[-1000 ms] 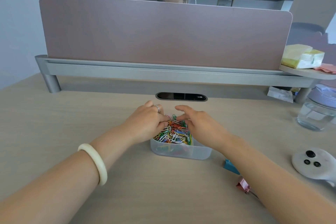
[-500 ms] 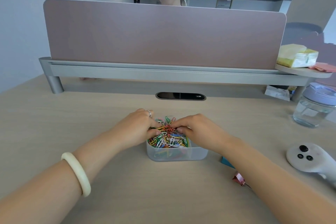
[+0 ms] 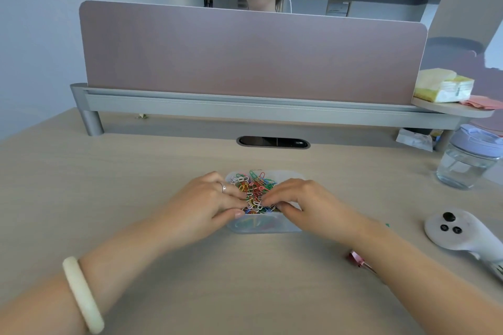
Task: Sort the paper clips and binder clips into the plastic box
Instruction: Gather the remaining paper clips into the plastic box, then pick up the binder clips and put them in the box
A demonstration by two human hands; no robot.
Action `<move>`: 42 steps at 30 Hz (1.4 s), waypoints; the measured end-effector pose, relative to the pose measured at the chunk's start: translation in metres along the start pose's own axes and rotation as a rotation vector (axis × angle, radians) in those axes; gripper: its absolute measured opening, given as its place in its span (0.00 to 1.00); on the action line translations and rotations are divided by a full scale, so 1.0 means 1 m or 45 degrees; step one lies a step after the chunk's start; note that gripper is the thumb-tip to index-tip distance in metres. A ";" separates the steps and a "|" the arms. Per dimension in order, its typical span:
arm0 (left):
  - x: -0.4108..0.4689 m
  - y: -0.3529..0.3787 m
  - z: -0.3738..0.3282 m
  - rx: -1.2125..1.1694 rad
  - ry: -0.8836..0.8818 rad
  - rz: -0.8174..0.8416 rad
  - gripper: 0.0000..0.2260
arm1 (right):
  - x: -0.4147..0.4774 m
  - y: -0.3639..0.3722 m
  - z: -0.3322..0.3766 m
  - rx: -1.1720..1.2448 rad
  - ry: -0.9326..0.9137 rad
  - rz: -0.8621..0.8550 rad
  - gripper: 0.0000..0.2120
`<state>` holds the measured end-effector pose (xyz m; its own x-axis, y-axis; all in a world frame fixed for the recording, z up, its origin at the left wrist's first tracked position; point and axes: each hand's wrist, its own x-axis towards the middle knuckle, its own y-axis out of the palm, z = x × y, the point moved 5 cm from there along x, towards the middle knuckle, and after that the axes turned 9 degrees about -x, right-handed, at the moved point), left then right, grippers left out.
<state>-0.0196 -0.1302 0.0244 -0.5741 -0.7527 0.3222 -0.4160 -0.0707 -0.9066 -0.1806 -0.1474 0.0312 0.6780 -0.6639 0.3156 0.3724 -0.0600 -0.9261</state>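
My left hand (image 3: 206, 207) and right hand (image 3: 307, 207) press curled fingers into the paper clips (image 3: 254, 187) heaped in the plastic box (image 3: 261, 227); whether they pinch any, I cannot tell; a pink binder clip (image 3: 356, 258) lies near the tabletop's right edge.

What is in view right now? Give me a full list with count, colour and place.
plastic box: one, clear, centre of the desk, under both hands.
paper clips: a heaped pile, mixed colours, inside the box.
binder clip: one, pink, on the desk beside the right forearm.
green scrap: one, mostly hidden by the right arm; cannot tell what it is.
controller: one, white with black buttons, right edge of the desk.
jar: one, clear with a pale lid, far right.
tissue pack: one, yellow and white, on the small shelf at right.
divider: one, mauve, across the back of the desk.
bracelet: one, cream, left wrist.
ring: one, silver, left hand.
left hand: fingers in the clips.
right hand: fingers in the clips.
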 end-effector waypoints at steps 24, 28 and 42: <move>0.002 0.026 -0.063 -0.283 -0.047 -0.032 0.18 | -0.104 -0.053 -0.067 -0.153 0.653 0.148 0.03; 0.028 0.067 -0.097 -0.276 0.037 0.168 0.16 | -0.132 -0.047 -0.093 -0.151 0.814 0.044 0.08; 0.074 0.095 -0.126 -0.076 0.259 0.068 0.11 | -0.137 -0.030 -0.105 -0.062 0.843 -0.036 0.12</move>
<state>-0.1907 -0.1099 -0.0039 -0.7247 -0.6061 0.3279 -0.4187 0.0093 -0.9081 -0.3507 -0.1329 -0.0060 0.1299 -0.9784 0.1608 0.3446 -0.1075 -0.9326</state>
